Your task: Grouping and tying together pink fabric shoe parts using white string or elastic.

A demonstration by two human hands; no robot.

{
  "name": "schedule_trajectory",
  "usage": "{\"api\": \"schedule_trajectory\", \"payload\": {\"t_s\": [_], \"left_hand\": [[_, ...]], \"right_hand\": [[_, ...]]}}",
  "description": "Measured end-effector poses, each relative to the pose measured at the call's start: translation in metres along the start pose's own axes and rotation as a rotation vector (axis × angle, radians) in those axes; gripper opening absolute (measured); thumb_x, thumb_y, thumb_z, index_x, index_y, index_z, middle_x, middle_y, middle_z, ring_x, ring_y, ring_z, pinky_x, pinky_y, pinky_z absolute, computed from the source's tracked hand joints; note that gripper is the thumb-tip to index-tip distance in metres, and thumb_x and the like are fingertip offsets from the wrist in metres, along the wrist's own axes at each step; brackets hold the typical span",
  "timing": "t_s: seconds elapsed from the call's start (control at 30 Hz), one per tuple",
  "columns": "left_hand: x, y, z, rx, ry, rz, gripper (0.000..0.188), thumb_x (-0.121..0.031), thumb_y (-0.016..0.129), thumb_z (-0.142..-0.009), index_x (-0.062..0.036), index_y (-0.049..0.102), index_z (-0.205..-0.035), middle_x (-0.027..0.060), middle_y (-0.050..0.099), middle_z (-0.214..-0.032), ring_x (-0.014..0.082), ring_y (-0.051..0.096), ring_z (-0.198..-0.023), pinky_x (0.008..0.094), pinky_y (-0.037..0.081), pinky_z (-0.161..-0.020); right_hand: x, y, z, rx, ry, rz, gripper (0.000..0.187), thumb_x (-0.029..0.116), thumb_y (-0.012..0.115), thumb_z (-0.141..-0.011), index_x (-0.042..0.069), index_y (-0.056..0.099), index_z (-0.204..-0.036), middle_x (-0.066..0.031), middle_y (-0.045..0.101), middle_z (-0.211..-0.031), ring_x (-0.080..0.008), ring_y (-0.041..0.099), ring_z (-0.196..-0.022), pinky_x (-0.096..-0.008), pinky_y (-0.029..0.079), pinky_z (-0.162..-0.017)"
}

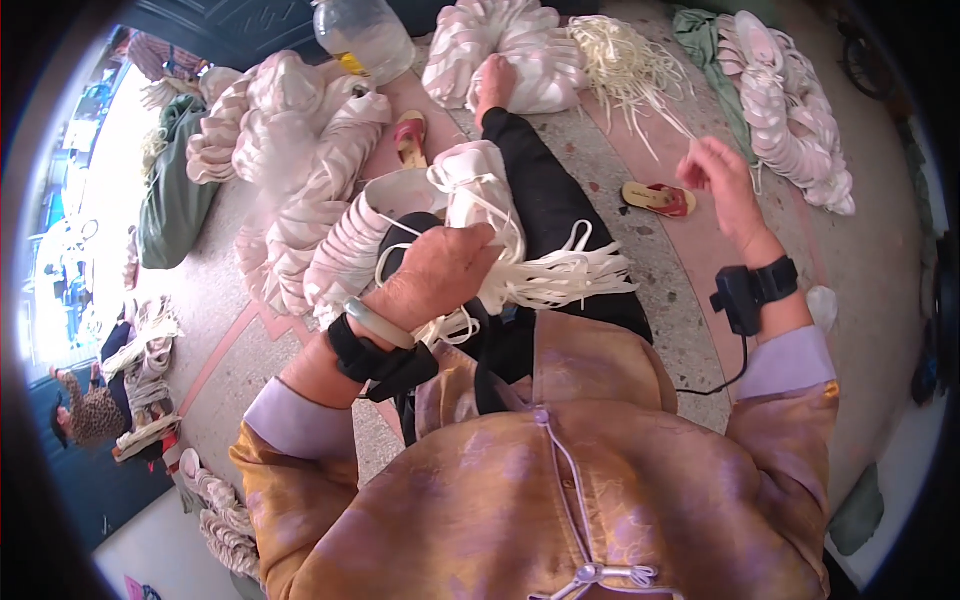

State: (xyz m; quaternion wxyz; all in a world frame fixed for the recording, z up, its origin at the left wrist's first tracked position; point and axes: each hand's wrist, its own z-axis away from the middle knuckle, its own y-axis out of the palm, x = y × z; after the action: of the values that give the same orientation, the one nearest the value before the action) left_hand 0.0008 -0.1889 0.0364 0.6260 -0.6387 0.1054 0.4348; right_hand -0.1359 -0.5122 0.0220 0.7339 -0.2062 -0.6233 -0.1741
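My left hand (pixel 440 268) is closed round white flat cords over my lap, with a loose bunch of their ends (pixel 560 275) fanning out to the right across my dark trouser leg. Just beyond that hand, cords wrap the end of a string of overlapping whitish-pink fabric pieces (pixel 345 245), which curves across my lap. Off to the right, my right hand (pixel 720 180) is raised with its fingers curled together. A thin pale strand runs near its fingertips, but whether they pinch it I cannot make out.
Thick fabric bundles (pixel 285 110) lie ahead and left, another (pixel 790 130) far right. My bare foot (pixel 495 85) rests against a bundle (pixel 500 40). Nearby are a cream cord pile (pixel 625 60), a clear plastic jug (pixel 365 40) and two sandals, one (pixel 660 198) below my right hand. Someone sits far left.
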Motion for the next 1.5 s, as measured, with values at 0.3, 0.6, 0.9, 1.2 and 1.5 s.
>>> {"api": "schedule_trajectory", "payload": {"t_s": [0.3,0.6,0.9,1.2,1.5], "left_hand": [[0.008,-0.09,0.058,-0.443,-0.296,0.584,0.016,-0.02,0.047,-0.091,-0.0086,0.058,-0.088,-0.0014,0.057,-0.067,-0.0001,0.036,-0.045,0.0147,0.029,-0.04],[-0.004,-0.172,0.09,-0.883,-0.224,0.318,0.022,-0.022,0.044,-0.092,-0.0058,0.054,-0.082,-0.0016,0.049,-0.06,0.0021,0.031,-0.041,0.0169,0.024,-0.04],[0.036,-0.18,0.113,-0.865,-0.287,0.462,0.021,-0.021,0.043,-0.093,-0.0061,0.05,-0.081,-0.0029,0.041,-0.054,0.0032,0.024,-0.038,0.0189,0.023,-0.039],[0.071,-0.156,0.132,-0.855,-0.35,0.55,0.021,-0.022,0.043,-0.093,-0.0083,0.049,-0.078,-0.0046,0.036,-0.051,0.0026,0.022,-0.037,0.019,0.022,-0.037],[0.072,-0.147,0.132,-0.914,-0.434,0.727,0.02,-0.022,0.045,-0.092,-0.0088,0.049,-0.077,-0.0048,0.037,-0.052,0.0025,0.022,-0.037,0.0192,0.021,-0.037]], "right_hand": [[-0.046,0.112,0.03,0.523,-0.454,0.596,0.04,0.029,0.069,-0.066,0.004,0.055,-0.094,-0.0073,0.054,-0.085,-0.0213,0.053,-0.081,-0.0301,0.043,-0.071],[-0.058,0.197,0.022,0.545,-0.747,0.838,0.082,0.04,0.073,-0.055,0.004,0.04,-0.12,-0.0139,0.044,-0.114,-0.0305,0.041,-0.11,-0.041,0.035,-0.088],[-0.099,0.193,0.01,0.601,-0.215,0.901,0.037,0.012,0.055,-0.073,0.002,0.041,-0.107,-0.0208,0.058,-0.082,-0.0388,0.057,-0.077,-0.043,0.046,-0.067],[-0.078,0.158,0.005,0.775,-0.269,0.84,0.009,0.01,0.049,-0.065,0.005,0.056,-0.068,-0.0155,0.057,-0.063,-0.0348,0.058,-0.067,-0.0413,0.045,-0.061],[-0.104,0.202,-0.028,0.535,-0.213,0.864,0.042,0.015,0.055,-0.065,-0.003,0.045,-0.102,-0.0244,0.057,-0.092,-0.0391,0.055,-0.091,-0.0409,0.044,-0.08]]}}
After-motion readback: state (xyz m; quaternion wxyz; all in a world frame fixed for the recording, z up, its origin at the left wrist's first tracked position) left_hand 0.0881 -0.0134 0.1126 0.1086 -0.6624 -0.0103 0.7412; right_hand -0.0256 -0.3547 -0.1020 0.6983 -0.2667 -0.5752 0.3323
